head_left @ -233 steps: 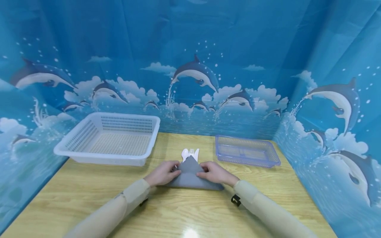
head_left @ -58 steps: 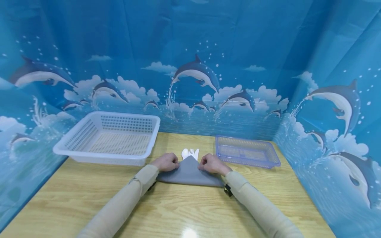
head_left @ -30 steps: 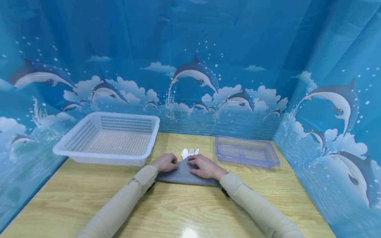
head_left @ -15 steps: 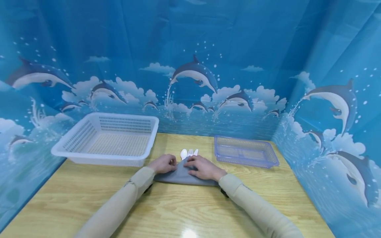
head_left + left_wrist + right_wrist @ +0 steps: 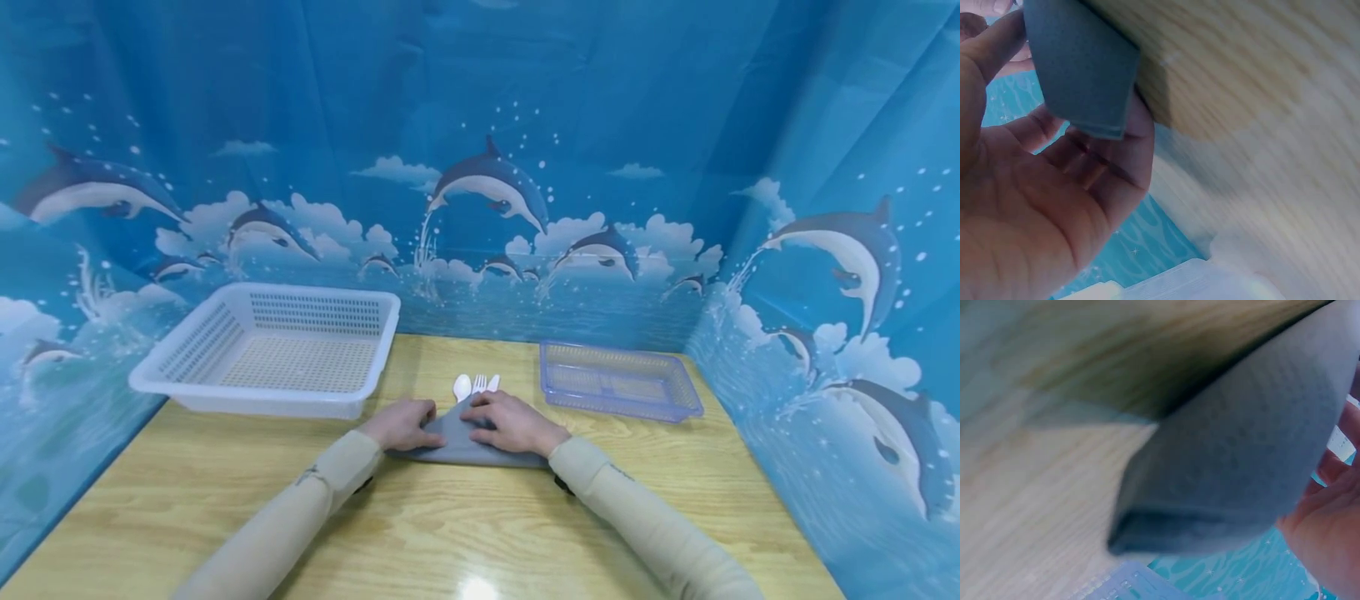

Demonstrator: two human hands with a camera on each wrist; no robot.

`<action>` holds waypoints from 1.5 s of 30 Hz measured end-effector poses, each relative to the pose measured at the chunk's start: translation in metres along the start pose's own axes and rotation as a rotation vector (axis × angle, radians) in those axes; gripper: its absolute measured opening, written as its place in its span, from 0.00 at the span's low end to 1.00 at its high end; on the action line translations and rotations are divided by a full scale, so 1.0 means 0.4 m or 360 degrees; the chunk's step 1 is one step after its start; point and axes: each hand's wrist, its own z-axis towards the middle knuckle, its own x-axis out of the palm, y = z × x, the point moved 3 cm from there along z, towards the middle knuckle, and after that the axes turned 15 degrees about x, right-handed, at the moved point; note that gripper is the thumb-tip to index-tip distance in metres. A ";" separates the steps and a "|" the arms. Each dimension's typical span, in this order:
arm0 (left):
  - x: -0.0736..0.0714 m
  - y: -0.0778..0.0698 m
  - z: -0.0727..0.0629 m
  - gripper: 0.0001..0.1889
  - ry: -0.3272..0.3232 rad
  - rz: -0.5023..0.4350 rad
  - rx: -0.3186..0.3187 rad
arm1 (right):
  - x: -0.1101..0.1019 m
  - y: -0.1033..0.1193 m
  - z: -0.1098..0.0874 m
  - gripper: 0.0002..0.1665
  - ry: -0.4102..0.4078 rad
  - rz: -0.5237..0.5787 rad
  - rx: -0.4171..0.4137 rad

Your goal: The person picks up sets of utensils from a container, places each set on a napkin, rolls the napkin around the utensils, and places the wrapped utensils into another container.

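A grey folded napkin (image 5: 457,433) lies on the table with its point facing away. Past that point show the white heads of a plastic spoon (image 5: 462,387), a fork (image 5: 480,382) and a knife (image 5: 493,382); their handles are hidden under the cloth. My left hand (image 5: 405,425) grips the napkin's left part; in the left wrist view the fingers (image 5: 1119,165) curve behind its corner and the thumb lies along the near side. My right hand (image 5: 513,423) rests over the napkin's right half, fingertips near the point. In the right wrist view the napkin's loose corner stands in front.
A white slotted basket (image 5: 367,387) stands at the back left of the wooden table (image 5: 450,533). At the back right is a shallow purple basket (image 5: 622,408). A blue curtain with dolphins (image 5: 487,192) closes off the back and sides.
My right hand has come left from the napkin's right edge onto its middle and has stayed there. My left hand has shifted slightly left and turned, its thumb now showing over the napkin.
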 end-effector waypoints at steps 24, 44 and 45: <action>-0.027 -0.020 -0.057 0.22 0.0066 0.0264 -0.0263 | 0.008 0.000 -0.009 0.36 0.0055 -0.0069 0.0054; -0.034 0.018 -0.031 0.13 -0.0088 -0.0292 -0.0377 | 0.005 0.009 -0.004 0.23 -0.0026 -0.0098 -0.0011; -0.035 0.019 -0.030 0.14 -0.0091 -0.0301 -0.0375 | 0.004 0.009 -0.004 0.23 -0.0027 -0.0105 -0.0007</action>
